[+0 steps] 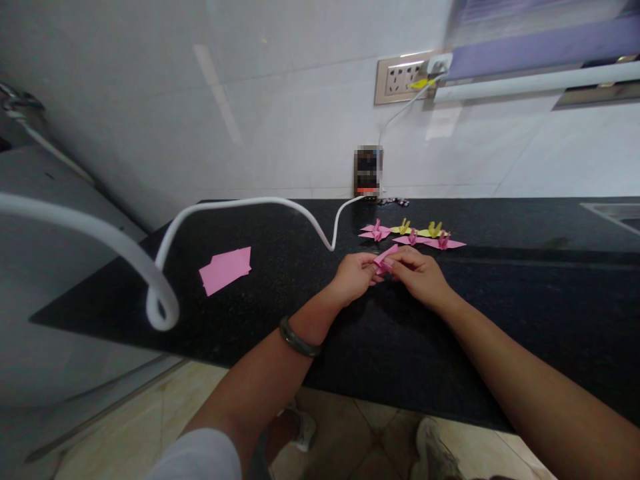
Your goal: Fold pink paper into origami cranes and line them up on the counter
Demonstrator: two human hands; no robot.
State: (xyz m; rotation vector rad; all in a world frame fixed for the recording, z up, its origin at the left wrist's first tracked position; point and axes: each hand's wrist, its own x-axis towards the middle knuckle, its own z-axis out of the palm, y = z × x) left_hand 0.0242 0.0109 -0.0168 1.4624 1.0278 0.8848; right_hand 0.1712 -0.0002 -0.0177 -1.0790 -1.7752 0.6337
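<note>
Between my two hands is a small piece of folded pink paper (385, 259), held just above the black countertop (280, 280). My left hand (354, 277) pinches its left side, fingers closed. On the other side my right hand (417, 272) grips it between thumb and fingers. The lower part of the paper is hidden behind the fingers. Just beyond my hands stand several folded paper cranes: a pink crane (377, 231) at the left, a yellow crane (434, 230) at the back and another pink crane (444, 242) at the right.
Flat pink paper sheets (226, 270) lie overlapping on the left of the counter. A thick white cable (250, 201) loops across the left side to a phone (368, 171) leaning on the tiled wall. A wall socket (404, 79) holds a plugged-in charger (440, 64).
</note>
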